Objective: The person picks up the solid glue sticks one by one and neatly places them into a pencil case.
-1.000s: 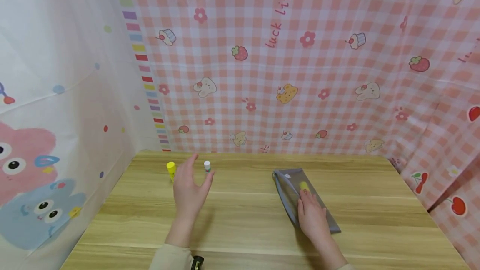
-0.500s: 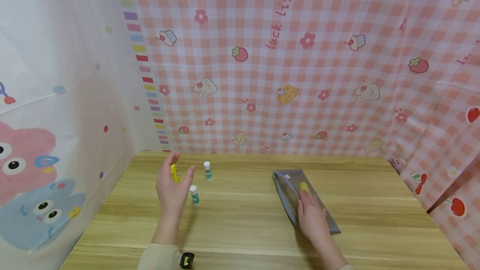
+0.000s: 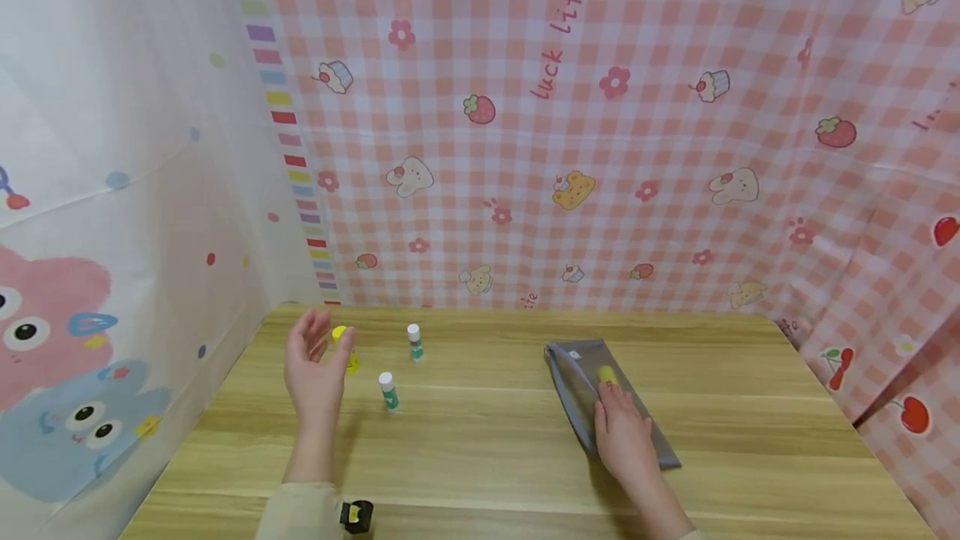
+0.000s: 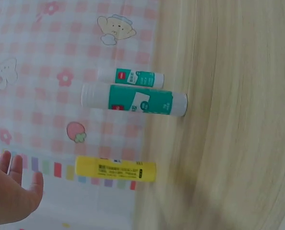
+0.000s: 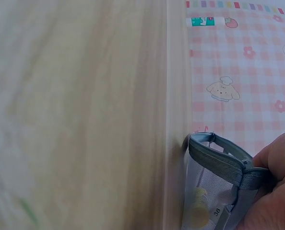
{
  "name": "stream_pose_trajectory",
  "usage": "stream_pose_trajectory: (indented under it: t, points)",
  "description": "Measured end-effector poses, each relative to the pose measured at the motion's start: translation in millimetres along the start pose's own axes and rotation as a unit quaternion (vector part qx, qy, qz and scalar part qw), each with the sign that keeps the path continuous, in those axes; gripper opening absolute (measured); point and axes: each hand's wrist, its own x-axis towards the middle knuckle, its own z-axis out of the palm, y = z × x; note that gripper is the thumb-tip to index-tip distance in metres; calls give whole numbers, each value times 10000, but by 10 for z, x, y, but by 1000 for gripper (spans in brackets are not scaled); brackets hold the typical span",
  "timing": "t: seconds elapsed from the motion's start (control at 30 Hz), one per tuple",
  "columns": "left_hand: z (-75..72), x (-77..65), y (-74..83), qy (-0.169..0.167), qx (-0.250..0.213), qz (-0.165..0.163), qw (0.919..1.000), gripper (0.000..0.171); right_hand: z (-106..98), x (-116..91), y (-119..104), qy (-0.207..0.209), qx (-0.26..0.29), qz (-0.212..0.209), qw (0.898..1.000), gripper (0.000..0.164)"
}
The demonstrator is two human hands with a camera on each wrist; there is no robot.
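My left hand (image 3: 315,377) is raised with loosely spread fingers and holds nothing. Just beside it a yellow glue stick (image 3: 352,362) stands upright, partly behind the thumb in the head view. Two glue sticks with white caps and green labels stand to its right, a nearer one (image 3: 390,394) and a farther one (image 3: 416,343). My right hand (image 3: 627,436) grips the edge of a grey mesh zip pouch (image 5: 214,165), whose mouth gapes in the right wrist view. Through the mesh shows a yellow glue stick (image 5: 200,211) lying inside.
Everything sits on a wood-grain table (image 3: 487,440). A pink checked cloth (image 3: 525,148) hangs along its back edge, and a white printed cloth (image 3: 165,215) hangs at the left. A small black device (image 3: 357,516) shows at my left wrist.
My left hand has moved left, away from the white-capped glue sticks and past the yellow one, uncovering the nearer green-labelled stick. My right hand and the pouch have stayed put.
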Motion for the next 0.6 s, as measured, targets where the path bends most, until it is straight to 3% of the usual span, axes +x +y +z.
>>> stream_pose_trajectory:
  t: [0.37, 0.6]
  points:
    - [-68, 98, -131, 84, -454, -983, 9941, 63, 0, 4, 3, -39, -2, 6, 10000, 38]
    - [-88, 123, -200, 20, -450, -1287, 9907, 63, 4, 5, 8, -14, -9, -43, 10000, 38]
